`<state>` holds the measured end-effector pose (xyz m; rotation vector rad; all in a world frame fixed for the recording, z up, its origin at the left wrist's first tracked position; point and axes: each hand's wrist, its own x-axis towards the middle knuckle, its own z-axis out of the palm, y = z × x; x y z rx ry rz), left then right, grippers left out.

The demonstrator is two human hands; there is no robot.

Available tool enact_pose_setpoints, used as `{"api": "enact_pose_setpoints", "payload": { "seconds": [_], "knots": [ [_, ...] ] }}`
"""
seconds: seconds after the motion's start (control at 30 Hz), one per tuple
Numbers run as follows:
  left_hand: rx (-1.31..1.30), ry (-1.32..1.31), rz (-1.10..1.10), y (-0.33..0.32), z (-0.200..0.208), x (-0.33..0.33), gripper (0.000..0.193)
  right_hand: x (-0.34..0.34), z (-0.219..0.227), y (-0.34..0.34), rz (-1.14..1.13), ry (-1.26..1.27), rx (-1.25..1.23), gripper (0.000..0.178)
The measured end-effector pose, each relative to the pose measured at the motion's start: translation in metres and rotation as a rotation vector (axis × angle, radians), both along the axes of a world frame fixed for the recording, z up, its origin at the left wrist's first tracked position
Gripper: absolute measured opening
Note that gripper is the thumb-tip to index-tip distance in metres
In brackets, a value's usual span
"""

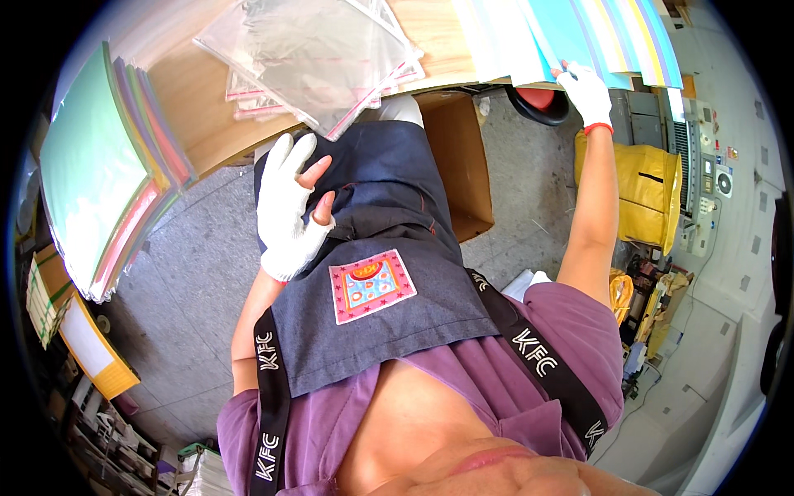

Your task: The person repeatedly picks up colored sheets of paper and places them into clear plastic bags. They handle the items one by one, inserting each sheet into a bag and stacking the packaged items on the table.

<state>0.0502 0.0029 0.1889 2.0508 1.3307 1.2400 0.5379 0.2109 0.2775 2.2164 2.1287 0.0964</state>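
My left hand (289, 211) hovers over my lap in a white glove with the thumb and one finger bare. Its fingers are apart and hold nothing. At the far right my right hand (585, 95), gloved in white with a red cuff, pinches the near edge of a light blue sheet (550, 37). That sheet belongs to a fanned row of coloured sheets (612, 33) at the table's right end. Closest to my left hand lies a loose pile of clear plastic bags (322, 58), whose corner sticks out past the table's edge.
On the left, bagged stacks of coloured sheets (95, 174) overhang the wooden table (190, 91). Under the table stands an open cardboard box (463, 165), with a black and red round object (539, 101) beside it. A yellow bag (649, 194) lies beyond my right forearm.
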Motion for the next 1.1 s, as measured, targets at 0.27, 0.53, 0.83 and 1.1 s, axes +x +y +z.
{"api": "enact_pose_setpoints", "payload": {
  "seconds": [0.27,0.53,0.83,1.1],
  "knots": [
    [-0.013,-0.022,-0.005,-0.001,-0.004,-0.002,0.036,-0.004,-0.003,-0.001,0.017,-0.082,0.043,0.056],
    [-0.023,-0.024,0.015,-0.001,-0.008,-0.002,0.036,-0.017,-0.010,-0.007,0.009,-0.183,0.114,0.063],
    [-0.065,-0.002,0.051,-0.004,-0.012,-0.004,0.036,-0.009,0.002,0.002,-0.002,-0.056,0.002,0.060],
    [-0.104,-0.035,0.059,-0.005,-0.016,-0.008,0.036,-0.004,0.000,0.005,0.034,-0.043,-0.006,0.062]
  ]
}}
